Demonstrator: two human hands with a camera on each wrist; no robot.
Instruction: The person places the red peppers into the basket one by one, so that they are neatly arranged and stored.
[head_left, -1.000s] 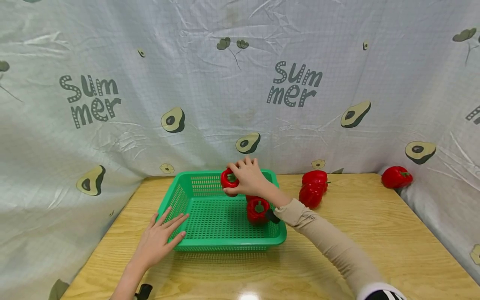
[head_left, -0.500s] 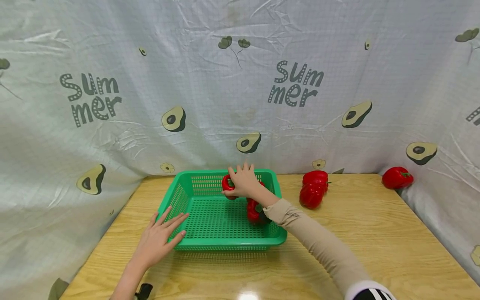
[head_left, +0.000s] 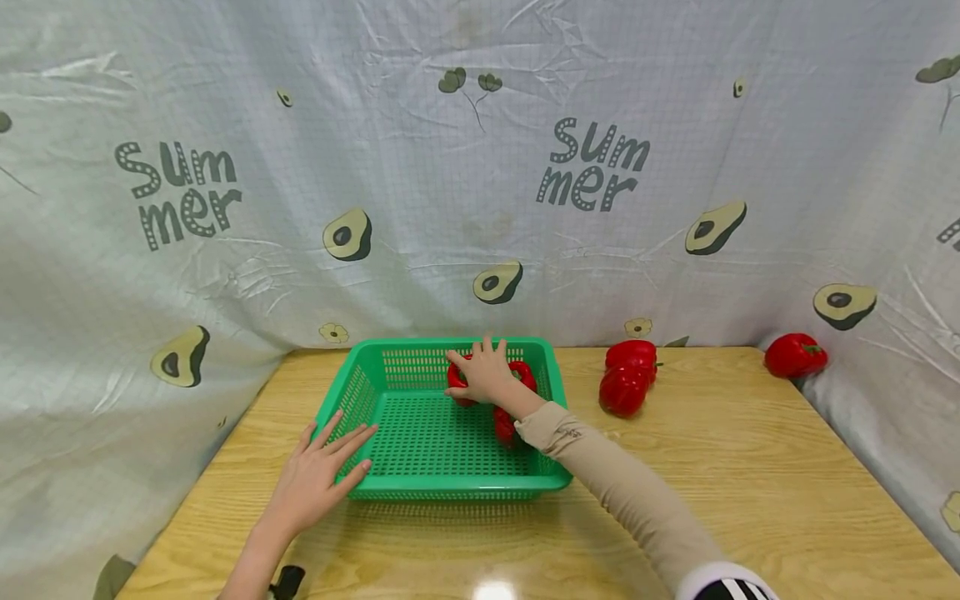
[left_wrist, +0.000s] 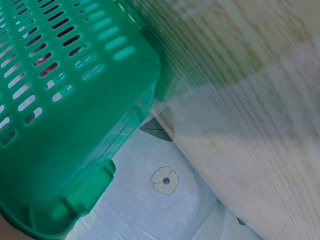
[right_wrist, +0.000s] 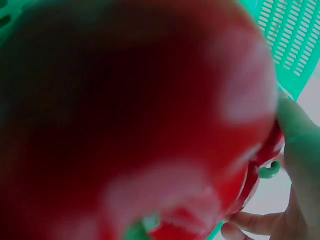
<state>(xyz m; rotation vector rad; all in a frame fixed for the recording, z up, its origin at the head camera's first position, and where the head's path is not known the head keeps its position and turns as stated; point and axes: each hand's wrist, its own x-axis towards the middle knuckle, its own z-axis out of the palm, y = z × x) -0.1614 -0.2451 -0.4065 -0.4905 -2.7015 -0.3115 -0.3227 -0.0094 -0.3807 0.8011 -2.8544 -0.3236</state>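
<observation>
A green plastic basket (head_left: 450, 482) stands on the table. My left hand (head_left: 315, 479) rests on its left rim with fingers spread and straight. Inside the basket, toward the back, my right hand (head_left: 487, 373) grips a red bell pepper (head_left: 456, 385) from above, partly hidden by the fingers. Another red pepper (head_left: 524, 374) lies just right of the hand, and one more (head_left: 504, 427) sits in front, partly covered by the wrist. In the right wrist view a large blurred pepper (right_wrist: 150, 100) fills the foreground, with the right-hand fingers beyond it around the gripped one.
Two red peppers (head_left: 625, 379) lie together on the wooden table (head_left: 720, 483), right of the basket. A further pepper (head_left: 795, 356) is at the far right corner. A printed cloth (head_left: 420, 183) hangs behind the table and along its sides.
My right hand has lowered the pepper into the back of the basket, its forearm shifting left and now covering more of the front pepper. The left hand stays in place.
</observation>
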